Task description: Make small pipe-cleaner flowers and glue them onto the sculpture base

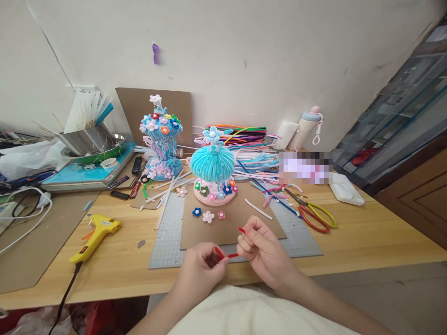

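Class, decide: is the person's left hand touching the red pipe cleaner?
Touching. The head view shows the left hand pinching one end of the red pipe cleaner.

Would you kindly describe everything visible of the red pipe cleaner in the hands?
The red pipe cleaner is a thin, fuzzy-looking strand. One end is pinched in the fingertips of the left hand. It crosses the small gap into the right hand, whose grip hides a stretch, and a red tip sticks out above that hand's fingers. It is held over the near edge of the cutting mat, touching only the hands.
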The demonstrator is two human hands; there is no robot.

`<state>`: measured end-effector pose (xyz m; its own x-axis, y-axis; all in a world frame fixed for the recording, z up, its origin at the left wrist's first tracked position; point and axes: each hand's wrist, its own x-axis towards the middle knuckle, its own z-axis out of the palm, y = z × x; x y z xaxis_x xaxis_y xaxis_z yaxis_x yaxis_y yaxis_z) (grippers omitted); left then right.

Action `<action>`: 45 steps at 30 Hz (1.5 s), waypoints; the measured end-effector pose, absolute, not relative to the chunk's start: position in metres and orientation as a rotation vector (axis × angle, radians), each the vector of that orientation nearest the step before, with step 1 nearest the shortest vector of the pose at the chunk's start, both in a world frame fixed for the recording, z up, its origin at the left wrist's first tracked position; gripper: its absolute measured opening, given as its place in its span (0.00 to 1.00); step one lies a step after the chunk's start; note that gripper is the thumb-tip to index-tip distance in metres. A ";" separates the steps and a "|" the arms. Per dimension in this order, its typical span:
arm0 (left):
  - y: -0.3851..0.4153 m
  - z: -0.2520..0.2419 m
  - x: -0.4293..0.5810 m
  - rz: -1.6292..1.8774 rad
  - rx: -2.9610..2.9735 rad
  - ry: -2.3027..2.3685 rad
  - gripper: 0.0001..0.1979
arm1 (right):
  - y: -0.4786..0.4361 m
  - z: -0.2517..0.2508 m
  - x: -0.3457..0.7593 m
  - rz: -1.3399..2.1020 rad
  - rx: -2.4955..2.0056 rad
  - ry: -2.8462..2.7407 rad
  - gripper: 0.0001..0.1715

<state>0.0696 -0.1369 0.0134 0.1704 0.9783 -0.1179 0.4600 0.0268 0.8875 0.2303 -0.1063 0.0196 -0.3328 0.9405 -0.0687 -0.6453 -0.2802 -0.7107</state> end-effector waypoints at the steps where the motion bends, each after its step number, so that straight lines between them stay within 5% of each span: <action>1: -0.137 0.014 0.069 0.742 1.548 1.423 0.09 | -0.105 0.019 0.232 1.829 -0.614 -0.750 0.12; 5: -0.134 0.013 0.064 0.742 1.483 1.431 0.10 | -0.111 0.034 0.243 1.266 -0.700 -1.103 0.03; 9: -0.127 0.012 0.065 0.809 1.450 1.456 0.09 | -0.129 0.063 0.250 0.459 -0.293 -1.859 0.19; 11: -0.123 0.014 0.068 0.817 1.446 1.424 0.06 | -0.129 0.068 0.245 0.502 -0.101 -2.365 0.22; 17: -0.127 0.029 0.073 0.742 1.372 1.235 0.04 | -0.111 0.037 0.229 0.389 -0.668 -2.577 0.29; 25: -0.132 0.032 0.068 0.713 1.290 1.180 0.04 | -0.113 0.044 0.245 0.537 -0.778 -2.565 0.16; 45: -0.127 0.023 0.059 0.641 0.991 1.053 0.18 | -0.108 0.052 0.247 0.413 -0.747 -2.602 0.13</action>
<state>0.0586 -0.1265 0.0229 0.3861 0.8268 -0.4091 0.0166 0.4372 0.8992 0.2466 -0.1085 0.0520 -0.7768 0.5570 0.2937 0.4386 0.8133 -0.3822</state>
